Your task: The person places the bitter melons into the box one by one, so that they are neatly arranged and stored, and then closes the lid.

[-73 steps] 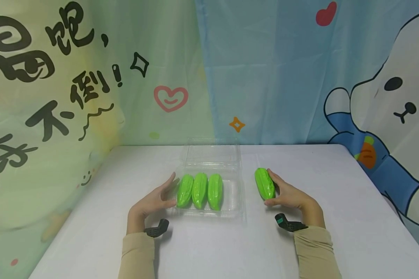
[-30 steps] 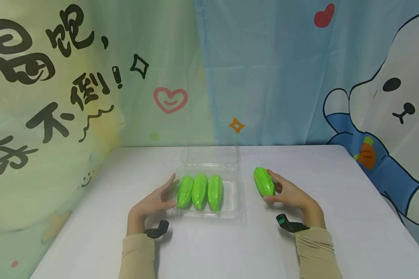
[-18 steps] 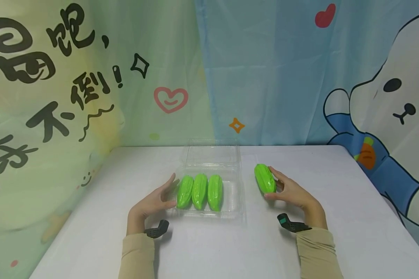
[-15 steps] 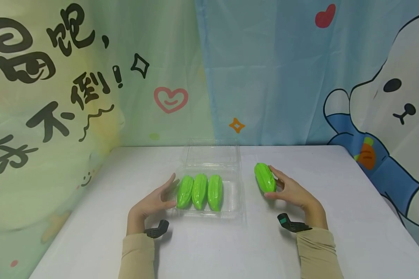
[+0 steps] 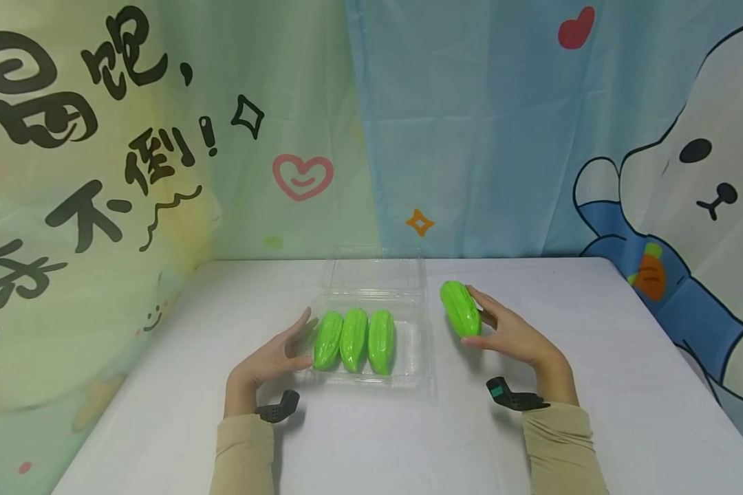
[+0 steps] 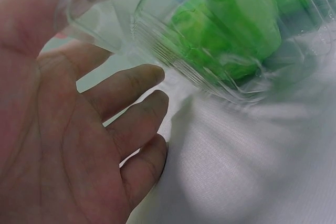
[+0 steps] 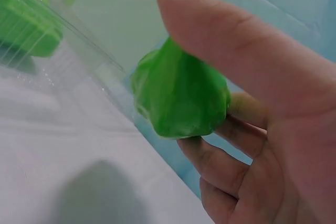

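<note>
My right hand (image 5: 515,337) grips a glossy, bright green ridged bitter melon (image 5: 460,308) between thumb and fingers, right of the clear plastic box. In the right wrist view the melon's end (image 7: 181,100) faces the camera, and its shadow falls on the cloth below. Three similar green melons (image 5: 354,340) lie side by side in the box (image 5: 413,344), toward its left. At the box's left side, my left hand (image 5: 271,357) rests with fingers spread and thumb right at the rim. In the left wrist view the fingers (image 6: 134,127) are extended beside the clear wall.
The box's clear lid (image 5: 376,271) is folded back behind it. White cloth covers the table (image 5: 371,440). A printed curtain (image 5: 458,124) hangs along the back edge. A dark wrist camera (image 5: 514,397) sits on the right wrist, another (image 5: 278,405) on the left.
My right hand has lifted the melon off the table and moved it away from me and slightly left. My left hand and the three boxed melons stay put.
</note>
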Demonstrator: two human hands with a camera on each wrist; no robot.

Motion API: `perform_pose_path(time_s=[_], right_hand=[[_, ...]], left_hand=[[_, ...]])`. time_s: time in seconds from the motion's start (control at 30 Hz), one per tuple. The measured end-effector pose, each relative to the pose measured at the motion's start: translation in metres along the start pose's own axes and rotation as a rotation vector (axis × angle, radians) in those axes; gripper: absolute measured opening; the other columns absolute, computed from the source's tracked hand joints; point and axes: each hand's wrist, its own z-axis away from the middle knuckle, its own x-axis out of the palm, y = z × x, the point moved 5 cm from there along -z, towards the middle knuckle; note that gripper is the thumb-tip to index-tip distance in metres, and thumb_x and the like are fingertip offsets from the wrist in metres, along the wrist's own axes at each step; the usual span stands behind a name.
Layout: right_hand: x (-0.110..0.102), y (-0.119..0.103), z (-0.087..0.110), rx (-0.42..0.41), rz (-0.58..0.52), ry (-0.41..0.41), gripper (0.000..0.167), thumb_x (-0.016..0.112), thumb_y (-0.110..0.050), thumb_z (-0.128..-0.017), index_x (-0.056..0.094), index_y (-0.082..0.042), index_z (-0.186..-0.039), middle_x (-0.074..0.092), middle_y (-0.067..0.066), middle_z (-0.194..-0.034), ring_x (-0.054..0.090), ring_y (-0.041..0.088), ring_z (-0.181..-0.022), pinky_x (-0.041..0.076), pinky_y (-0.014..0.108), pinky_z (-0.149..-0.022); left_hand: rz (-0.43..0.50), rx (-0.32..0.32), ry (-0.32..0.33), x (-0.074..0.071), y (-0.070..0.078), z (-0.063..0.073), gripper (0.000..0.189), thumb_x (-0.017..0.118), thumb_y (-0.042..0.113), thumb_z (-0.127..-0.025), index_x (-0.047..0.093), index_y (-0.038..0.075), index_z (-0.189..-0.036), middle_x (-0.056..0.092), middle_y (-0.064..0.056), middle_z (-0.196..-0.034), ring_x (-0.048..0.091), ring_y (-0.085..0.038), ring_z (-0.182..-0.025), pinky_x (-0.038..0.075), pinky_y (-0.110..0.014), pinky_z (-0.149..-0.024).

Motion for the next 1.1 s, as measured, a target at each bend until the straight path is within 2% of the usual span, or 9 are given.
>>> perform_pose_path(time_s=[0.37, 0.77, 0.97, 1.1], right_hand=[[0.01, -0.016, -0.006, -0.061, -0.002, -0.025, 0.095, 0.073, -0.036, -0.082, 0.012, -0.019, -0.154, 0.012, 0.011, -0.16, 0.035, 0.038, -0.138, 0.035, 0.056, -0.109], [0.024, -0.036, -0.013, -0.113, -0.01, -0.054, 0.098, 0.075, -0.038, -0.08, 0.014, -0.018, -0.154, 0.014, 0.008, -0.16, 0.037, 0.035, -0.138, 0.033, 0.055, -0.111], [0.035, -0.043, -0.017, -0.123, 0.023, -0.072, 0.096, 0.075, -0.038, -0.08, 0.015, -0.024, -0.153, 0.018, 0.008, -0.159, 0.038, 0.037, -0.136, 0.036, 0.055, -0.109], [0.041, -0.049, -0.019, -0.156, 0.078, -0.069, 0.091, 0.075, -0.038, -0.08, 0.022, -0.024, -0.152, 0.022, 0.005, -0.158, 0.03, 0.033, -0.141, 0.033, 0.055, -0.111]], left_hand=[[0.005, 0.011, -0.003, -0.001, -0.005, 0.0, 0.097, 0.073, 0.028, -0.083, 0.008, 0.017, -0.154, 0.02, -0.01, -0.158, 0.008, -0.03, -0.148, 0.008, -0.053, -0.119], [0.011, 0.016, -0.006, -0.001, -0.005, 0.0, 0.097, 0.073, 0.027, -0.083, 0.008, 0.015, -0.154, 0.021, -0.01, -0.158, 0.009, -0.03, -0.148, 0.009, -0.053, -0.119], [0.013, 0.011, -0.011, -0.001, -0.005, 0.0, 0.098, 0.073, 0.03, -0.083, 0.007, 0.015, -0.154, 0.02, -0.01, -0.158, 0.009, -0.03, -0.148, 0.009, -0.053, -0.119], [0.004, 0.002, -0.01, 0.0, -0.005, -0.001, 0.098, 0.073, 0.031, -0.083, 0.007, 0.015, -0.154, 0.018, -0.01, -0.159, 0.009, -0.03, -0.148, 0.01, -0.053, -0.119]])
